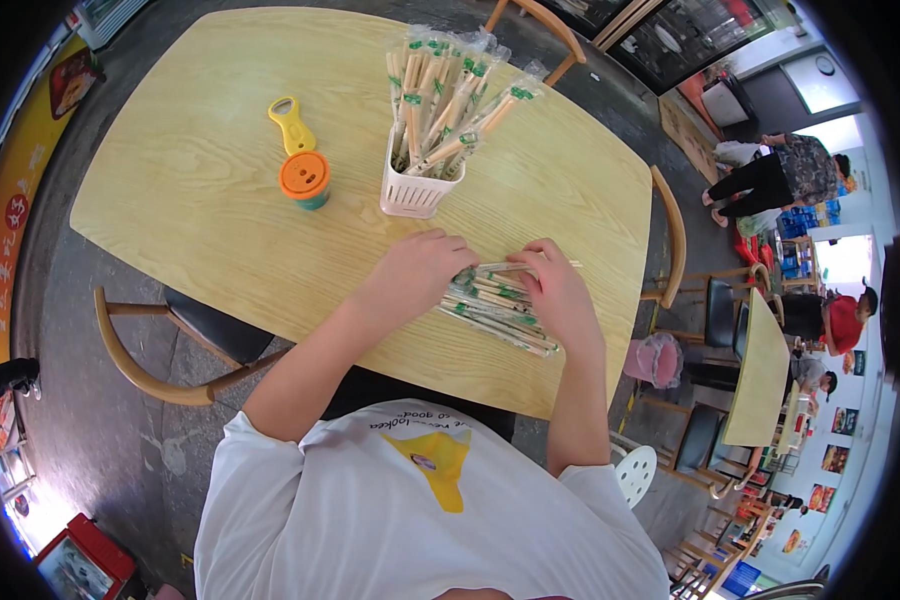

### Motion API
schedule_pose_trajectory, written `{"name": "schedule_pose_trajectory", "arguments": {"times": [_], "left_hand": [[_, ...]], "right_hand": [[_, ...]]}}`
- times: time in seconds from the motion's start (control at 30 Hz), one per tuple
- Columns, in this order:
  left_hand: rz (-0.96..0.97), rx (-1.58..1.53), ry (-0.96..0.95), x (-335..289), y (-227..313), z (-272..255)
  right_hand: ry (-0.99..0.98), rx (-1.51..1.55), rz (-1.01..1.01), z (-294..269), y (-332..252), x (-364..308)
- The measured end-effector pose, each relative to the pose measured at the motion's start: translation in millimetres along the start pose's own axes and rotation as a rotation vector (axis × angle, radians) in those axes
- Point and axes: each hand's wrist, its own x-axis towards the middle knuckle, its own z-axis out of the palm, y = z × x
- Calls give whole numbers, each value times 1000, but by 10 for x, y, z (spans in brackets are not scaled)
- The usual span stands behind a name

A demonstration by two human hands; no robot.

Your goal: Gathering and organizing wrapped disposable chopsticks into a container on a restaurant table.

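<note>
Several paper-and-plastic-wrapped pairs of chopsticks (500, 318) lie in a loose pile on the wooden table, between my two hands. One wrapped pair of chopsticks (500, 267) lies across the far side of the pile, its ends at my fingers. My left hand (418, 272) is curled round its left end. My right hand (558, 292) pinches it near the right end. Just beyond stands a white slotted plastic basket (422, 192), filled with upright wrapped chopsticks (450, 95) that lean to the right.
On the table (200, 150), left of the basket, are an orange-lidded toothpick holder (304, 178) and a yellow bottle opener (291, 125). Wooden chairs (195, 345) surround the table. A pink bin (654, 358) stands to the right. Other people (785, 180) are farther off at the right.
</note>
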Motion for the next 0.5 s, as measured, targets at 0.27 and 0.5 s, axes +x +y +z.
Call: {"name": "schedule_pose_trajectory", "arguments": {"times": [0.27, 0.5], "left_hand": [[-79, 33, -16, -13, -40, 4], [-8, 118, 83, 74, -14, -41]], "right_hand": [[-57, -40, 36, 3, 101, 93], [2, -65, -91, 16, -34, 130]]}}
